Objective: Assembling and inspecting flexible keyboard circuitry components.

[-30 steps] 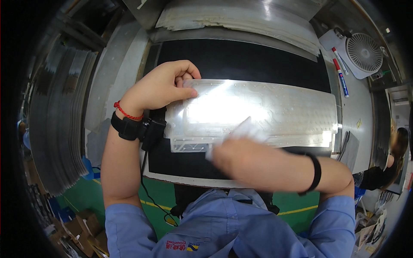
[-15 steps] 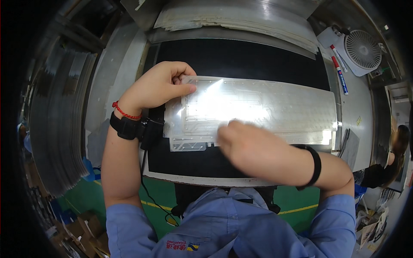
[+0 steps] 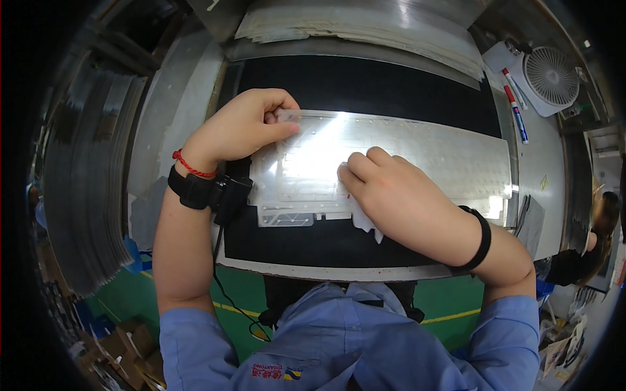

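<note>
The left hand [image 3: 244, 127] pinches the clear sheet's [image 3: 417, 153] left end, while the curled right hand [image 3: 391, 189] presses a white cloth [image 3: 365, 225] onto it.

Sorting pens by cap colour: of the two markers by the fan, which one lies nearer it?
The red-capped marker, lying closest to the white fan; the blue-barrelled marker sits below it, nearer the person.

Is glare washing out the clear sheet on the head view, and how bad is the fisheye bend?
Head view: strong glare whitens the middle of the clear plastic sheet, between the left hand and the right hand, hiding its pattern there; the black mat stays readable; straight edges bow toward the rim, and the corners are black.
</note>
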The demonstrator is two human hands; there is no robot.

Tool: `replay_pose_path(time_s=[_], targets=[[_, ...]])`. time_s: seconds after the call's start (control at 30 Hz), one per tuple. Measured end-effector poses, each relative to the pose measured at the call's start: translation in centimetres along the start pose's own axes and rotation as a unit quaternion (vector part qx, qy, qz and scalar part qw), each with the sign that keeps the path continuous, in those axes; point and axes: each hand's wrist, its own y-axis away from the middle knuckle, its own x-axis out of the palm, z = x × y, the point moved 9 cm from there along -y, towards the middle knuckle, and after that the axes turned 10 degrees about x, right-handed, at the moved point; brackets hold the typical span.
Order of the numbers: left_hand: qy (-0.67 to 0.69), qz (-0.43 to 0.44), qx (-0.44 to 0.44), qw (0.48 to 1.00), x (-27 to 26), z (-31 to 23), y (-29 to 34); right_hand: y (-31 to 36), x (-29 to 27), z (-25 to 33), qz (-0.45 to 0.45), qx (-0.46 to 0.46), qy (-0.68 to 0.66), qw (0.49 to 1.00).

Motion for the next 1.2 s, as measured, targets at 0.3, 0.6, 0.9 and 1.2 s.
replay_pose_path(time_s=[0.3, 0.6, 0.9, 1.2], targets=[[0.031, -0.015, -0.009, 0.999, 0.0, 0.1, 0.2, -0.4, -0.2, -0.4, 0.008, 0.006, -0.004, 1.0], [0.118, 0.059, 0.026, 0.991, 0.1, 0.1, 0.7, 3.4, 0.1, 4.1, 0.103, -0.09, -0.058, 0.989], [0.199, -0.027, -0.068, 0.977, -0.3, 1.8, 0.5, 5.5, -0.4, 6.6, 0.094, -0.162, -0.077, 0.979], [0.275, -0.169, 0.002, 0.947, -3.2, 2.6, -0.2, 6.1, -0.9, 6.5, 0.029, -0.185, -0.068, 0.98]])
